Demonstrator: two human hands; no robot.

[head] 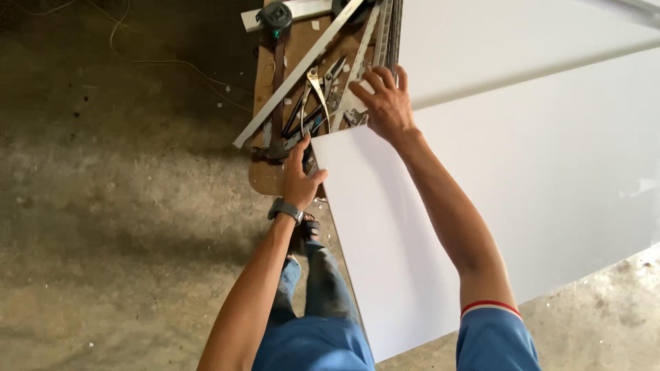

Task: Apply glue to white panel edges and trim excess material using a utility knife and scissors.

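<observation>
Concealed and cropped regions, head view.
The white panel (pixel 522 178) runs off the right and top frame edges; the wooden board (pixel 265 82) is partly hidden beneath it, upper centre. Tools (pixel 316 103) overlap indistinguishably. Right hand (pixel 385 103) fingertips merge with the clutter.

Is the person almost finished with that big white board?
Hard to say. The white board looks whole and lies flat, with no cut or mark showing. The left hand grips its corner while the right hand reaches among the tools on the brown bench. No tool is picked up yet, so most work seems left.
</observation>
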